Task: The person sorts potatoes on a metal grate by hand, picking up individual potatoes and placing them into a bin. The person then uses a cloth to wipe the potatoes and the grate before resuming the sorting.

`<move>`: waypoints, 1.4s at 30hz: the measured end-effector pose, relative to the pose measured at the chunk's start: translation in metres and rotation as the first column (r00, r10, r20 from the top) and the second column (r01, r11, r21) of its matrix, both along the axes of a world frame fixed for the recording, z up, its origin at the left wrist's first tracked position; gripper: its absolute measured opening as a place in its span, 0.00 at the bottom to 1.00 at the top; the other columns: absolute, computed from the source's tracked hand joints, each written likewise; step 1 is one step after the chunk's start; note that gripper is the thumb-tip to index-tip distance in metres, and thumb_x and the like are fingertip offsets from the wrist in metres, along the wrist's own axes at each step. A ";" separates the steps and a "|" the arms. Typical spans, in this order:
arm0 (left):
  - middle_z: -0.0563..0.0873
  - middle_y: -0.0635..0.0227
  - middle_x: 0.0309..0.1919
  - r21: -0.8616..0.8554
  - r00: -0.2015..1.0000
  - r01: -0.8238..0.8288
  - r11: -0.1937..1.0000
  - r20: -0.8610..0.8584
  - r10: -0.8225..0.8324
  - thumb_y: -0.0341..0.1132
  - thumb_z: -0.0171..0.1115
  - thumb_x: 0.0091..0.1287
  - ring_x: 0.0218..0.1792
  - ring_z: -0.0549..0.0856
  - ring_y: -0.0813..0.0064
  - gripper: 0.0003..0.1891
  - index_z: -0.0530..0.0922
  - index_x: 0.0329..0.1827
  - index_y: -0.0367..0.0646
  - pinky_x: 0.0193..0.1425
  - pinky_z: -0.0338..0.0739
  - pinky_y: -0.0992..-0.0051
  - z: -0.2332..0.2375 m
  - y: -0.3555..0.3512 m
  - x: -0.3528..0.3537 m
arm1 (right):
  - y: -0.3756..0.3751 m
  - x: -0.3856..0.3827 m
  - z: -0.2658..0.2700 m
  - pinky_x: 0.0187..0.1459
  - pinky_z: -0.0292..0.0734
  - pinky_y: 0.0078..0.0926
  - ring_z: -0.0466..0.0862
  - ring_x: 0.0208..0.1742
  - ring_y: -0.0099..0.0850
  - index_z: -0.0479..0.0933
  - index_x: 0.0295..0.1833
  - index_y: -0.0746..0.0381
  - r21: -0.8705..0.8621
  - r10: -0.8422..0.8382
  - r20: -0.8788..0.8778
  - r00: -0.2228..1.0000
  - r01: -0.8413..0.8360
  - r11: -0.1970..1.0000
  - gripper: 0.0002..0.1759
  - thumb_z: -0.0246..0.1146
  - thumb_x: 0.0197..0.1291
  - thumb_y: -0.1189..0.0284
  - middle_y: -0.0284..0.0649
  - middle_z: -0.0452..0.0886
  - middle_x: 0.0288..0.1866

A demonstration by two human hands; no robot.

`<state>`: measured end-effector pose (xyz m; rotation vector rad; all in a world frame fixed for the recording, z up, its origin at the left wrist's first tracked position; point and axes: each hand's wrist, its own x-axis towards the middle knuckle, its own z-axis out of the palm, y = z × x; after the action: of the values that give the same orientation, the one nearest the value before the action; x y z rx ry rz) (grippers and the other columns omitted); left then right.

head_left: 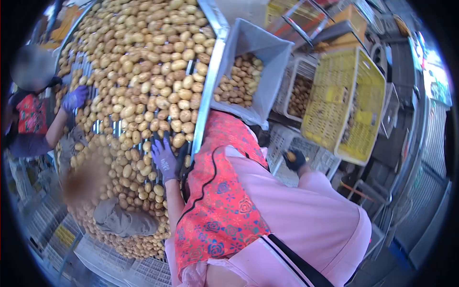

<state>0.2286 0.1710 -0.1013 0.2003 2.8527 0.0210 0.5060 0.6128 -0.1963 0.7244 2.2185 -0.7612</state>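
Observation:
My left hand (165, 159), in a purple glove with dark fingertips, lies over the potatoes (148, 71) on the roller conveyor, close to its metal side rail (210, 71). Its fingers are apart and no potato shows in its grip. Out to the right, my right hand (296, 160) wears a dark glove and is closed around a potato (290, 156), above a pale plastic crate (283, 168).
A lined bin (275, 52) holds potatoes beside the rail. Right of it stand a white crate (308, 64) with potatoes and yellow crates (330, 95). Across the conveyor, a co-worker's purple-gloved hand (75, 99) reaches over potatoes. Another person's grey sleeve (125, 221) is nearer.

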 end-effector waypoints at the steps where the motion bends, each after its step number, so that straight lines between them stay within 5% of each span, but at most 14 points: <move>1: 0.63 0.40 0.68 0.002 1.000 -0.005 1.000 0.005 0.005 0.62 0.61 0.58 0.69 0.61 0.37 0.44 0.60 0.73 0.47 0.73 0.50 0.48 0.001 0.001 0.000 | 0.014 0.080 -0.059 0.41 0.78 0.38 0.82 0.36 0.41 0.79 0.43 0.57 0.321 0.043 -0.182 0.982 0.018 0.947 0.11 0.64 0.58 0.63 0.39 0.84 0.38; 3: 0.63 0.40 0.68 -0.006 1.000 -0.010 1.000 0.024 0.010 0.62 0.59 0.59 0.69 0.61 0.39 0.43 0.61 0.73 0.47 0.72 0.51 0.47 0.001 -0.001 -0.001 | 0.033 0.085 -0.098 0.44 0.77 0.41 0.83 0.38 0.42 0.79 0.48 0.55 0.321 0.459 -0.011 0.888 -0.432 0.843 0.14 0.57 0.63 0.60 0.38 0.84 0.39; 6: 0.62 0.42 0.69 -0.006 0.998 0.064 0.998 0.021 -0.064 0.60 0.60 0.60 0.70 0.60 0.42 0.41 0.62 0.72 0.48 0.72 0.52 0.48 -0.008 -0.015 0.004 | 0.057 0.055 -0.063 0.42 0.77 0.35 0.82 0.39 0.33 0.77 0.47 0.57 0.051 -0.189 -0.116 0.975 0.196 0.979 0.13 0.54 0.65 0.61 0.37 0.84 0.39; 9: 0.59 0.48 0.72 0.019 0.998 0.053 0.998 0.025 -0.054 0.59 0.60 0.60 0.72 0.58 0.45 0.39 0.63 0.72 0.50 0.71 0.54 0.50 -0.012 -0.020 0.006 | 0.030 -0.082 -0.028 0.40 0.77 0.29 0.82 0.41 0.24 0.76 0.46 0.59 -0.224 -0.742 0.018 0.670 0.726 0.650 0.13 0.52 0.67 0.63 0.35 0.83 0.38; 11: 0.66 0.44 0.67 0.051 0.999 0.050 0.997 -0.015 -0.050 0.55 0.57 0.63 0.68 0.65 0.44 0.34 0.66 0.70 0.47 0.72 0.53 0.49 -0.002 -0.014 0.005 | -0.005 -0.205 0.047 0.39 0.73 0.19 0.78 0.38 0.22 0.78 0.45 0.60 -0.105 -0.236 -0.369 0.899 0.212 0.972 0.13 0.50 0.69 0.65 0.36 0.81 0.38; 12: 0.66 0.44 0.67 0.025 0.998 0.062 0.998 -0.013 -0.062 0.55 0.57 0.63 0.68 0.65 0.44 0.35 0.66 0.70 0.47 0.72 0.53 0.49 -0.005 -0.015 0.004 | -0.016 -0.242 0.033 0.44 0.74 0.21 0.79 0.41 0.27 0.77 0.50 0.65 -0.621 -0.686 -0.346 0.640 0.392 0.678 0.12 0.52 0.69 0.71 0.36 0.82 0.42; 13: 0.66 0.44 0.67 0.088 1.000 0.023 0.996 0.001 -0.023 0.56 0.58 0.62 0.68 0.65 0.44 0.36 0.66 0.70 0.47 0.72 0.53 0.48 0.005 -0.009 0.000 | -0.033 -0.291 0.048 0.54 0.74 0.26 0.80 0.47 0.31 0.74 0.55 0.70 -0.220 -0.227 -0.673 0.704 0.102 0.970 0.14 0.56 0.66 0.75 0.37 0.81 0.48; 15: 0.66 0.44 0.67 0.109 1.000 -0.005 0.994 0.025 0.003 0.58 0.59 0.61 0.69 0.64 0.44 0.36 0.68 0.69 0.47 0.72 0.51 0.47 -0.001 -0.011 -0.002 | -0.071 -0.375 0.100 0.63 0.67 0.41 0.74 0.61 0.52 0.66 0.63 0.72 0.205 0.248 -0.869 0.428 -0.144 0.968 0.25 0.58 0.66 0.68 0.58 0.74 0.59; 20: 0.68 0.48 0.66 0.218 1.000 -0.010 0.976 0.013 0.008 0.59 0.57 0.62 0.68 0.65 0.47 0.34 0.70 0.67 0.47 0.71 0.53 0.48 0.029 0.032 -0.061 | -0.126 -0.521 0.065 0.69 0.53 0.56 0.64 0.70 0.53 0.59 0.70 0.70 0.706 0.723 -0.483 0.494 -0.268 0.655 0.38 0.51 0.66 0.51 0.59 0.64 0.69; 28: 0.68 0.59 0.68 0.278 0.912 0.411 0.868 -0.138 -0.387 0.52 0.53 0.67 0.70 0.65 0.55 0.28 0.68 0.68 0.53 0.75 0.50 0.51 -0.003 0.093 -0.227 | -0.168 -0.674 0.041 0.64 0.60 0.52 0.71 0.62 0.54 0.65 0.68 0.66 0.579 0.571 -0.712 0.409 -0.118 0.807 0.38 0.56 0.63 0.48 0.61 0.72 0.61; 34: 0.66 0.72 0.71 0.146 0.808 0.581 0.801 -0.218 -0.547 0.37 0.50 0.67 0.74 0.60 0.64 0.26 0.67 0.70 0.59 0.76 0.48 0.52 -0.005 0.078 -0.323 | -0.233 -0.771 0.054 0.72 0.52 0.47 0.60 0.72 0.57 0.50 0.75 0.68 0.210 0.246 -0.765 0.595 -0.131 0.969 0.55 0.59 0.55 0.39 0.64 0.55 0.73; 37: 0.72 0.62 0.63 0.195 0.862 0.409 0.891 -0.404 -0.307 0.34 0.56 0.61 0.66 0.68 0.57 0.25 0.73 0.64 0.59 0.69 0.57 0.49 -0.010 0.037 -0.362 | -0.273 -0.816 0.049 0.65 0.62 0.50 0.68 0.64 0.59 0.60 0.70 0.64 0.316 0.350 -0.844 0.406 -0.151 0.937 0.47 0.61 0.55 0.42 0.65 0.66 0.64; 39: 0.74 0.58 0.60 0.334 0.943 0.235 0.913 -0.307 -0.130 0.36 0.59 0.57 0.62 0.71 0.50 0.25 0.75 0.61 0.57 0.66 0.60 0.47 0.002 0.001 -0.378 | -0.313 -0.853 0.022 0.66 0.62 0.50 0.68 0.64 0.58 0.66 0.65 0.62 0.458 0.488 -0.873 0.022 -0.307 0.834 0.40 0.62 0.56 0.45 0.62 0.67 0.63; 42: 0.77 0.59 0.55 0.241 0.916 0.095 0.966 -0.402 0.010 0.42 0.62 0.55 0.60 0.73 0.51 0.25 0.76 0.59 0.54 0.63 0.62 0.48 0.001 -0.059 -0.379 | -0.402 -0.850 0.028 0.64 0.58 0.65 0.62 0.65 0.67 0.63 0.69 0.52 0.384 0.462 -0.883 0.087 -0.431 0.816 0.34 0.55 0.61 0.48 0.62 0.63 0.67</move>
<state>-0.1500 0.1124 -0.1002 0.3580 3.2475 0.3857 -0.3439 0.2112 -0.1682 -0.8014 3.2733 -0.9632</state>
